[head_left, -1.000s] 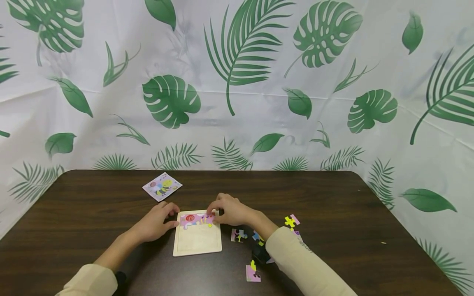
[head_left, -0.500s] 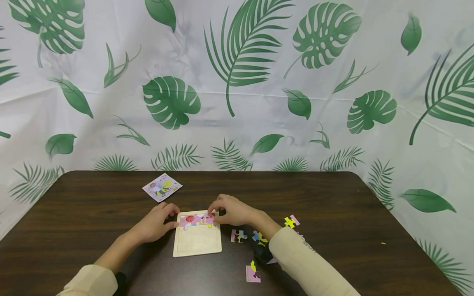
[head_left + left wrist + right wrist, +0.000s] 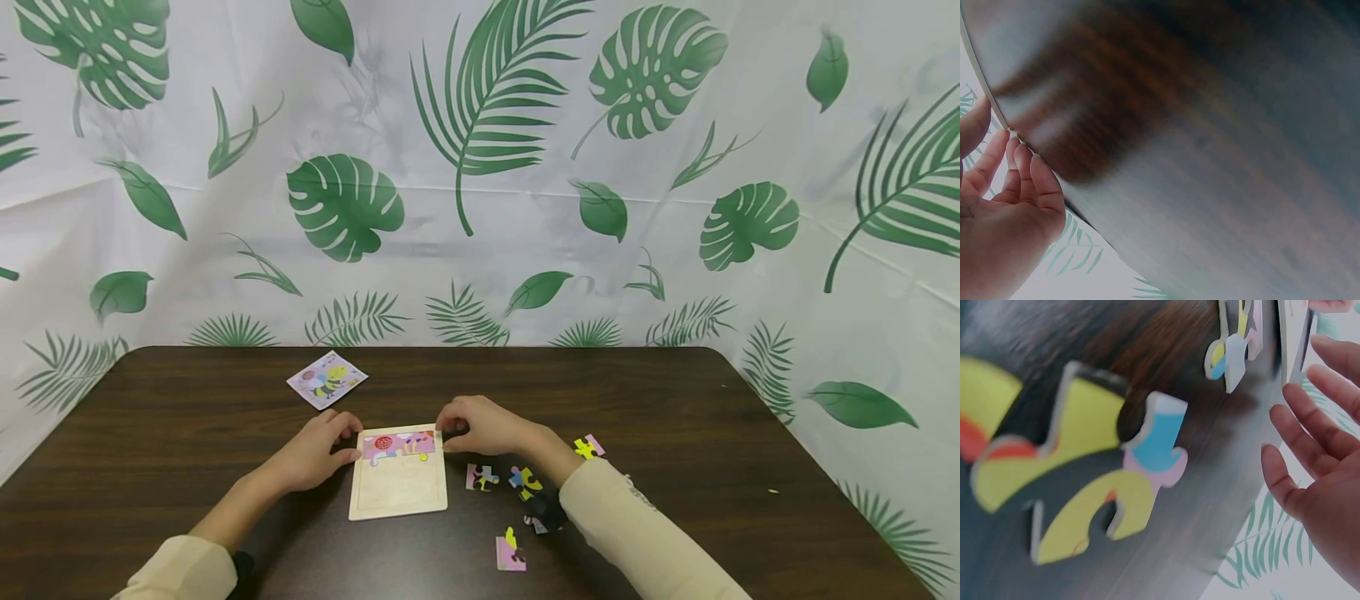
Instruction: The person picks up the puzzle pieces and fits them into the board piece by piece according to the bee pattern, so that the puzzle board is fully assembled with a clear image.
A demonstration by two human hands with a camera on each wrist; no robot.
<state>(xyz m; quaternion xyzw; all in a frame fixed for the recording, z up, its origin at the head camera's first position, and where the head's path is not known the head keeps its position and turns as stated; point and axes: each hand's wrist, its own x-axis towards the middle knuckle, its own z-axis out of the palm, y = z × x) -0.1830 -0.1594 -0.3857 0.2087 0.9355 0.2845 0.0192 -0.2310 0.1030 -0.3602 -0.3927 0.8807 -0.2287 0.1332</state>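
A square wooden tray (image 3: 397, 487) lies flat, with a row of joined pink puzzle pieces (image 3: 405, 444) along its far side. At the tray's left edge, the thumb and forefinger of the left hand (image 3: 303, 454) touch the rim. The left wrist view shows the same hand (image 3: 1016, 231) with its other fingertips at the table surface. By the far right corner is the right hand (image 3: 491, 427), bent fingers holding no visible piece. Its fingers spread loosely beside the tray in the right wrist view, where the hand (image 3: 1329, 469) is empty.
Loose puzzle pieces lie right of the tray: one (image 3: 482, 477) near its edge, a blue-yellow one (image 3: 525, 482), a pink one (image 3: 512, 553) nearer the front, and a yellow one (image 3: 588, 447) beyond the right forearm. A bee picture card (image 3: 327, 380) lies behind the tray.
The right hand has moved right, off the top right piece in the tray to the rim, uncovering that piece. The left hand has stayed at the left edge.
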